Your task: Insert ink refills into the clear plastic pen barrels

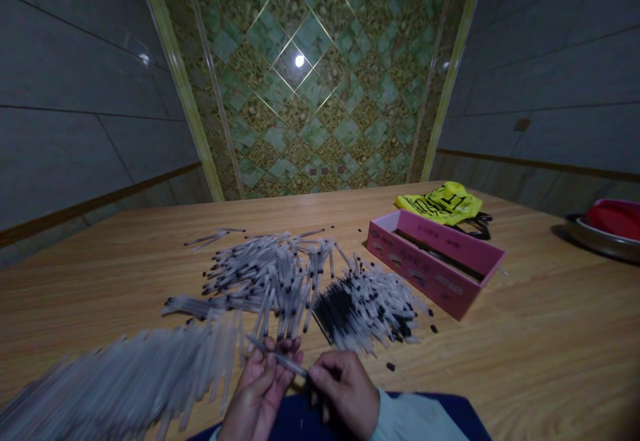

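Near the table's front edge, my left hand [263,384] is closed around a slim translucent pen [283,359], which slants down toward the right. Thumb and fingers of my right hand [345,384] pinch the pen's lower right end, so that end is hidden. Just beyond my hands lies a large heap of translucent pens with dark ends [255,264]. To its right is a pile of short clear pieces, perhaps caps [385,301], beside a bundle of thin black sticks [335,311]. Long clear tubes [130,374] lie side by side at the front left.
An open pink box [430,281] stands right of the piles. Behind it lies a yellow bag with black lettering [445,202]. A round metal tray [600,237] with something red sits at the right edge. Small black plugs [391,366] are scattered on the wooden table [540,347].
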Demonstrator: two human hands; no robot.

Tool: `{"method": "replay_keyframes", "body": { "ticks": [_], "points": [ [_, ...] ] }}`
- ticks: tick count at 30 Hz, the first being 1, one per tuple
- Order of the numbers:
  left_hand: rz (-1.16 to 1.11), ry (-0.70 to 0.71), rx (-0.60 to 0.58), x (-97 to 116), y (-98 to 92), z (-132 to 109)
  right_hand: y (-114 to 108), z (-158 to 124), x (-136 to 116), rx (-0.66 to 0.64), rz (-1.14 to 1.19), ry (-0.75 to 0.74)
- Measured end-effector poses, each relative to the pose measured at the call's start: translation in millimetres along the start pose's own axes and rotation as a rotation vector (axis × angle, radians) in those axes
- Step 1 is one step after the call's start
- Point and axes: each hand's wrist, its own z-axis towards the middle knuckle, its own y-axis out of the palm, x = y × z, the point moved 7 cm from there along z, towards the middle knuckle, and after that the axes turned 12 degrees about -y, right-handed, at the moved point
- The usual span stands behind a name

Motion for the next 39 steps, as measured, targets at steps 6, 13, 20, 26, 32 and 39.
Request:
{"method": "replay_keyframes", "body": {
  "ticks": [6, 13, 20, 26, 32, 39],
  "points": [
    [0.002, 0.003, -0.004, 0.2, 2.8, -1.3, -10.1, 0.1, -3.7, 0.096, -0.171, -0.089],
    [0.029, -0.006, -0.014, -4.0, -2.0, 0.5, -6.3, -0.6, -6.2, 0.026, -0.239, -0.079],
    [0.022, 0.014, 0.003, -1.2, 4.4, -1.5, -11.4, -2.6, -13.1, 0.061, -0.401, -0.116],
    [0.023, 0.003, 0.016, -1.0, 3.9, -3.3, -10.8, -3.6, -12.4, 0.065, -0.395, -0.112],
    [0.019, 0.016, 0.011, 0.5, 4.1, -4.0, -9.2, -3.2, -20.0, 0.037, -0.42, -0.153],
    [0.042, 0.02, -0.001, 1.1, 3.6, -2.4, -11.4, -3.9, -23.3, 0.071, -0.447, -0.122]
  ]
}}
